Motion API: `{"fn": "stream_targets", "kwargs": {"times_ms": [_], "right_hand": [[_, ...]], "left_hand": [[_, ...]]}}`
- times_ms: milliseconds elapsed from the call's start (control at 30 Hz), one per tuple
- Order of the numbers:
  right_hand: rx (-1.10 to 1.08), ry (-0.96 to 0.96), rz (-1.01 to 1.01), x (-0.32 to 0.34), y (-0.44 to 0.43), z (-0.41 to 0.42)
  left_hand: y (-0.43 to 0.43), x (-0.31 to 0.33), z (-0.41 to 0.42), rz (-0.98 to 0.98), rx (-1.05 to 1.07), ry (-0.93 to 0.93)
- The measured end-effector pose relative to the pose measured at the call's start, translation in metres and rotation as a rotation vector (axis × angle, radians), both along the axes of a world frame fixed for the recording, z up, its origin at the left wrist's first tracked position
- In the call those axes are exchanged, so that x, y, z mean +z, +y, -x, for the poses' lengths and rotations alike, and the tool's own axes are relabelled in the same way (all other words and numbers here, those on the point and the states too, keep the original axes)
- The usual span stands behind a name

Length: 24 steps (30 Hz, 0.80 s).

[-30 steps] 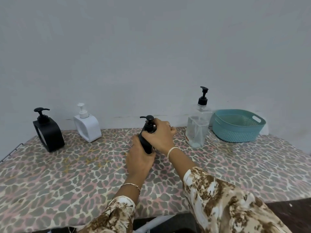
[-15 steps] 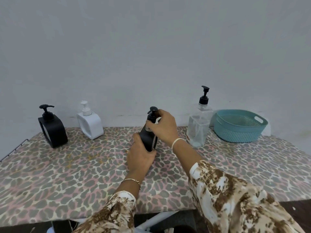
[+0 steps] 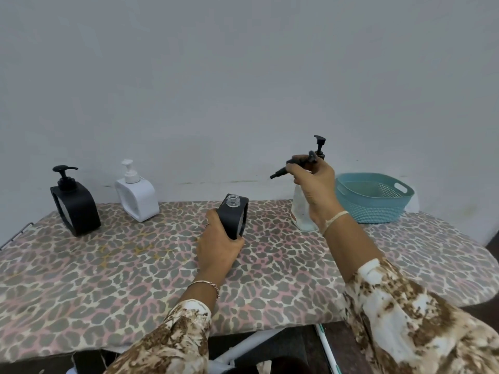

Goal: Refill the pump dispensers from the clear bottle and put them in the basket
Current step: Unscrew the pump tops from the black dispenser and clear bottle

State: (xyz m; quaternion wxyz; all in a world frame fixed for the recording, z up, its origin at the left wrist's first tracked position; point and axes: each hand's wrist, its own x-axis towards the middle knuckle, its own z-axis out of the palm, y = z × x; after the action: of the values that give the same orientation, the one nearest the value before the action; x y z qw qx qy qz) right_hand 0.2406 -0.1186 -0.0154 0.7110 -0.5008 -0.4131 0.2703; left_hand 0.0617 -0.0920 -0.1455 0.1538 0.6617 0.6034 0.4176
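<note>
The left hand (image 3: 220, 247) wraps the lower body of the open black dispenser (image 3: 234, 217), fingers clamped round it, and pins it upright on the leopard-print surface (image 3: 108, 268); the grip looks meant to steady the bottle so its bare threaded neck (image 3: 233, 199) faces up, ready to take liquid. The right hand (image 3: 313, 182) is raised off to the right, fingers pinched on the removed black pump (image 3: 295, 164), whose dip tube slants down to the left; holding it aloft and away from the neck keeps the mouth clear, and probably keeps any drips off the cloth.

The clear bottle (image 3: 303, 211) stands just behind the right wrist, partly hidden by it, its own black pump top showing above the hand; it sits close to the open dispenser, so the pour should be a short reach once the pump is set down. How full it is I cannot tell.

The teal basket (image 3: 375, 198) waits at the far right against the wall, and no dispenser shows in it; the second black dispenser (image 3: 74, 205) and the white dispenser (image 3: 137, 195) stand capped at the far left, well apart from the work. By this layout the job is at its first bottle: opened, not yet filled.
</note>
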Motion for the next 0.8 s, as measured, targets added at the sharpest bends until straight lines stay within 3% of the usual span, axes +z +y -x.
{"fn": "stream_targets", "kwargs": {"times_ms": [100, 267, 500, 800], "right_hand": [[-0.041, -0.045, 0.095, -0.032, -0.003, -0.014], [-0.073, -0.325, 0.316, -0.1, -0.002, -0.025], [-0.101, -0.675, 0.422, -0.138, -0.003, -0.02], [-0.137, -0.71, 0.427, -0.132, -0.003, -0.018]], "left_hand": [[0.0, -0.002, 0.0, 0.004, 0.018, 0.008], [-0.001, -0.005, 0.001, -0.019, 0.022, 0.003], [-0.002, -0.006, 0.001, -0.028, 0.033, 0.027], [-0.004, 0.001, 0.0, 0.008, -0.03, -0.066]]}}
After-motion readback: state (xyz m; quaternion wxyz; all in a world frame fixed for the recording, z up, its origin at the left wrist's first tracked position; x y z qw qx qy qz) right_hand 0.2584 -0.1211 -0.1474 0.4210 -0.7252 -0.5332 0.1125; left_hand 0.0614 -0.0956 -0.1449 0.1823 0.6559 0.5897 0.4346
